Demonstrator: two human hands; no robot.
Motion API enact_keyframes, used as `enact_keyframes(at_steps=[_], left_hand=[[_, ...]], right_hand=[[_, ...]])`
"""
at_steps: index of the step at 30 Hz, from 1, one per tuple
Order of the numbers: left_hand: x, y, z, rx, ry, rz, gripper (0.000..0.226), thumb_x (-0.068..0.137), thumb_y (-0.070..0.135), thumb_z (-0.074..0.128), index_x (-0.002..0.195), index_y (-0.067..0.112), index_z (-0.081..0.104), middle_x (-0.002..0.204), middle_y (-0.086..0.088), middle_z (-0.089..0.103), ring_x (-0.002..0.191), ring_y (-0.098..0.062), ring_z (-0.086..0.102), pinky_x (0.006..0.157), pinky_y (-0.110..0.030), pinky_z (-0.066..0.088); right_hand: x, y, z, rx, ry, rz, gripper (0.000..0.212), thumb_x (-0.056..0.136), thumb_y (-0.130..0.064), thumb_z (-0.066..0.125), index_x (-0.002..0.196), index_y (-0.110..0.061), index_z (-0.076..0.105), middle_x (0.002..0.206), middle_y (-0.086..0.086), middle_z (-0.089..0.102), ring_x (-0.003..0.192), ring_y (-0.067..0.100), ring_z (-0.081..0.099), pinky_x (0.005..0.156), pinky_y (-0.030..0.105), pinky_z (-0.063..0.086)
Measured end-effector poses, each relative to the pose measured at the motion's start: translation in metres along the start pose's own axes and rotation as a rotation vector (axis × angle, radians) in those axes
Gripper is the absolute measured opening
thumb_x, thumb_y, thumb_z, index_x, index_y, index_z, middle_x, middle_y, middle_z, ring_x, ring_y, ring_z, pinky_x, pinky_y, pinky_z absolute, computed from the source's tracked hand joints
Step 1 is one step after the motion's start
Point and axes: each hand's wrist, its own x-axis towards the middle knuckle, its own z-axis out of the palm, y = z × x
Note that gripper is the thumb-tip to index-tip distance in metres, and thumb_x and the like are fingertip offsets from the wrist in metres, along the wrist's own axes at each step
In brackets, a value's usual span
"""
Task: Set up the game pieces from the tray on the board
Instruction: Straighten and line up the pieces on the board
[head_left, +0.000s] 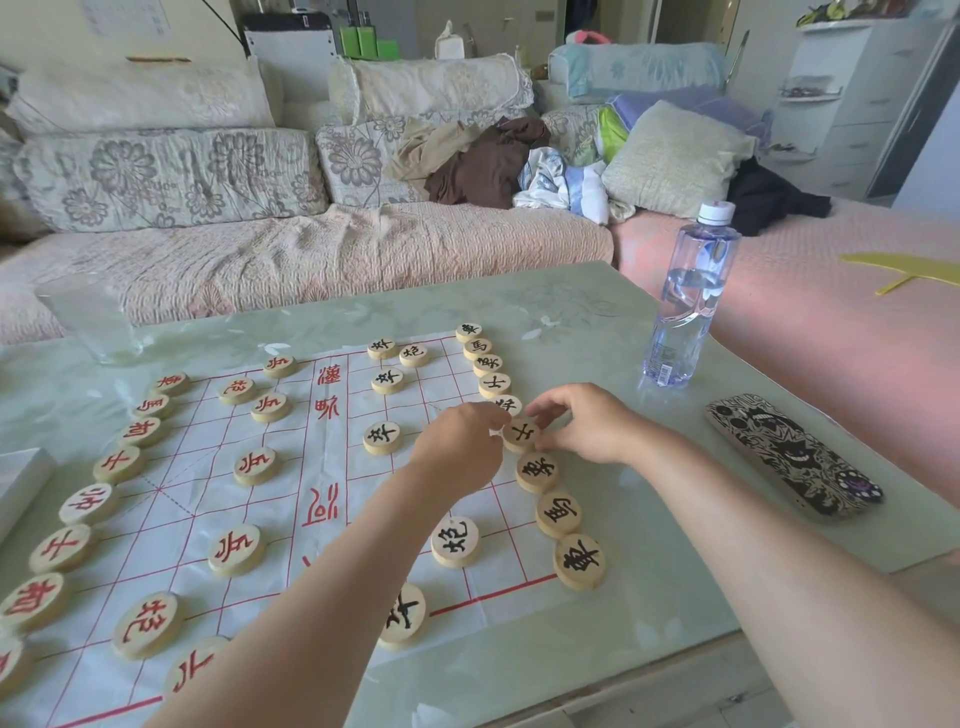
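A long sofa (291, 244) with flower-patterned cushions runs behind a pale green glossy surface (597, 306), and on that surface lies a white sheet board (171, 499) ruled with a red grid and red characters down its middle band. Round pale wooden game pieces sit on the board: those with red characters form a curved row (78, 545) along its left edge with more scattered inward, and those with black characters form a matching row (558, 514) along its right edge, each a thick flat disc lying face up. A clear water bottle (688, 301) with a white cap stands upright beyond the board's right side, and a phone (795, 457) in a black-and-white patterned case lies flat to the right, well apart from the pieces. Both forearms reach in from the bottom edge. The left hand (462, 452) and the right hand (587, 426) meet at one black-marked piece (521, 435) in the right-hand row, which sits just beyond the next black piece (537, 470). The right hand's fingers (545, 410) are closed around that piece's far and right edge, while the left hand's fingers (488, 415) curl together against its left edge, touching it.
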Motion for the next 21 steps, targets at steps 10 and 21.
enact_keyframes(at_steps=[10, 21], left_hand=[[0.005, -0.001, 0.005, -0.036, 0.055, -0.065, 0.035, 0.088, 0.020, 0.053, 0.117, 0.036, 0.061, 0.108, 0.020, 0.067, 0.104, -0.011, 0.060, 0.077, -0.029, 0.051], [0.010, -0.006, 0.004, 0.021, 0.002, -0.069, 0.041, 0.083, 0.024, 0.064, 0.122, 0.035, 0.059, 0.111, 0.018, 0.063, 0.105, -0.012, 0.058, 0.079, -0.031, 0.052]], right_hand=[[0.004, 0.005, 0.003, -0.009, 0.019, -0.045, 0.035, 0.083, -0.011, 0.075, 0.107, -0.036, 0.067, 0.099, -0.020, 0.069, 0.066, -0.017, 0.054, 0.067, 0.013, 0.039], [0.007, 0.006, 0.006, -0.007, 0.026, -0.060, 0.038, 0.083, -0.008, 0.069, 0.111, -0.033, 0.070, 0.099, -0.020, 0.070, 0.059, -0.021, 0.051, 0.068, 0.014, 0.039]])
